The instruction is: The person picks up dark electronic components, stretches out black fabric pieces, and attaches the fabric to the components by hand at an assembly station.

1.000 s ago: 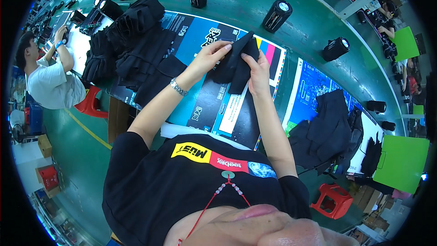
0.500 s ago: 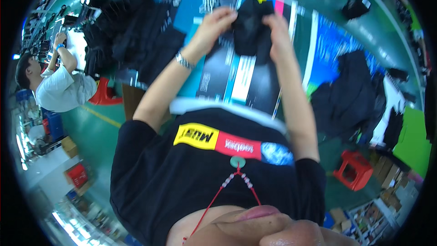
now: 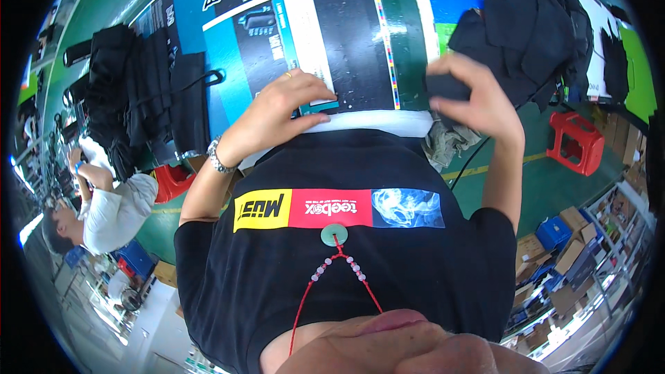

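Spreading thumb and fingers apart in the head view, the left hand is at the near edge of the printed sheet; the right hand curves around a black cloth piece beside the black heap, grip unclear.

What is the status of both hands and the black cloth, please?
Left hand open, no item visible, by printed sheet's near edge. Right hand curved about black cloth, firm grip unclear. Black cloth pile close beyond it.
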`<state>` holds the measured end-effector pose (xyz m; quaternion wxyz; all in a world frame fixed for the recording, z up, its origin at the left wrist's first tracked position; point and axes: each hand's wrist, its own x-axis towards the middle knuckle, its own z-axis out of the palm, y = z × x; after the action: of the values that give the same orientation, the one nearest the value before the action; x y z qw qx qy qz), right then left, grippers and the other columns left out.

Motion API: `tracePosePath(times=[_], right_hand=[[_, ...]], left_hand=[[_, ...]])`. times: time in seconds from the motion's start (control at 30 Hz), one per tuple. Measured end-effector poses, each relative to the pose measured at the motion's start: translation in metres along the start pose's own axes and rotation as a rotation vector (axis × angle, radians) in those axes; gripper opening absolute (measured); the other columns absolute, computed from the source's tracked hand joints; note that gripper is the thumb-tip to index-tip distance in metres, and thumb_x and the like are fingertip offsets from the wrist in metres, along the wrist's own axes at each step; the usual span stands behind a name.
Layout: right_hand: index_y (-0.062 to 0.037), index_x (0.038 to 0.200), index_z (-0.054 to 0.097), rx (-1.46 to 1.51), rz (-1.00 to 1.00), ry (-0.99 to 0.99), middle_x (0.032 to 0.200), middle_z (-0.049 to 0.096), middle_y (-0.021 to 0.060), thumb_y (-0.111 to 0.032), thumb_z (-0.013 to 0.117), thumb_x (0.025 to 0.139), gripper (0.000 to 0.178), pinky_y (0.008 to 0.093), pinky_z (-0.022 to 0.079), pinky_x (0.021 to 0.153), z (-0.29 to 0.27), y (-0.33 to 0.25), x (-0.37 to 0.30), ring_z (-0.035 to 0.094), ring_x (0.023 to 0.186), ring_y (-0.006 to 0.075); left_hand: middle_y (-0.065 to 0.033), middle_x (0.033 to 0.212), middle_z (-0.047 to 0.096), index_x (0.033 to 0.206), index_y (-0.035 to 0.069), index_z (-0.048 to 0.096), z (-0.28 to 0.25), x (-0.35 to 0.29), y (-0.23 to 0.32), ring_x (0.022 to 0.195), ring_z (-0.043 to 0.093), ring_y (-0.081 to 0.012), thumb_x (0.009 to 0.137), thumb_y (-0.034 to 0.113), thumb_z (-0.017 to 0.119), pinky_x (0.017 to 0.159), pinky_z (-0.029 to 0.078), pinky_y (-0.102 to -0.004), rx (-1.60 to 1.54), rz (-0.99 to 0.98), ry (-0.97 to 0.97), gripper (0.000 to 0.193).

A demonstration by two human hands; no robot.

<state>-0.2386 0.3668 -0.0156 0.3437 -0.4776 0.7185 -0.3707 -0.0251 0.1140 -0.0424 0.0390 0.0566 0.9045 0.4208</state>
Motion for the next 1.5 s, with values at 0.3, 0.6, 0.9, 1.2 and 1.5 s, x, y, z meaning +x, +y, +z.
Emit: tracePosePath(times=[0.3,0.6,0.9,1.2,1.5], right_hand=[[-0.0195,0.123,0.058,-0.303,0.064,0.315,0.106,0.054,0.0086,-0.001,0.077,0.059,0.069,0.0345,0.053,0.065,0.088,0.032,-0.086,0.062,0.077,0.027],[-0.0048,0.109,0.063,-0.208,-0.187,0.393,0.096,0.06,0.0119,-0.002,0.077,0.051,0.06,0.0334,0.053,0.063,0.057,0.036,-0.088,0.063,0.076,0.0269],[-0.0022,0.098,0.065,-0.014,-0.174,0.245,0.085,0.062,0.0104,-0.005,0.08,0.055,0.046,0.0306,0.05,0.059,-0.002,0.036,-0.072,0.063,0.07,0.0243],[-0.0011,0.094,0.067,0.094,-0.066,0.024,0.08,0.061,0.0104,-0.01,0.081,0.064,0.034,0.0321,0.049,0.064,-0.03,0.039,-0.04,0.062,0.07,0.0253],[-0.0018,0.087,0.062,0.035,0.155,-0.113,0.082,0.062,0.0102,-0.007,0.08,0.062,0.031,0.0335,0.047,0.067,-0.009,0.019,-0.038,0.062,0.075,0.0269]], left_hand=[[-0.0086,0.088,0.066,0.092,0.002,0.069,0.011,0.007,0.016,0.085,0.062,-0.0231,0.078,0.006,0.069,0.076,0.048,-0.0331,-0.081,-0.134,-0.168,0.015],[-0.0119,0.104,0.063,0.103,0.0,0.065,0.02,0.02,0.047,0.093,0.061,-0.0268,0.075,0.007,0.073,0.082,0.049,-0.0344,-0.226,-0.208,-0.223,0.029],[-0.0102,0.104,0.064,0.111,0.004,0.067,0.019,0.043,0.05,0.094,0.06,-0.0219,0.077,0.008,0.073,0.082,0.049,-0.033,-0.425,-0.313,-0.236,0.035],[-0.0118,0.105,0.064,0.117,0.003,0.064,0.011,0.053,0.04,0.098,0.059,-0.0241,0.081,0.01,0.069,0.088,0.046,-0.0337,-0.427,-0.333,-0.271,0.036],[-0.0075,0.101,0.059,0.106,0.003,0.068,0.02,0.057,0.012,0.094,0.054,-0.0234,0.076,0.015,0.073,0.081,0.045,-0.0343,-0.232,-0.005,-0.346,0.033]])
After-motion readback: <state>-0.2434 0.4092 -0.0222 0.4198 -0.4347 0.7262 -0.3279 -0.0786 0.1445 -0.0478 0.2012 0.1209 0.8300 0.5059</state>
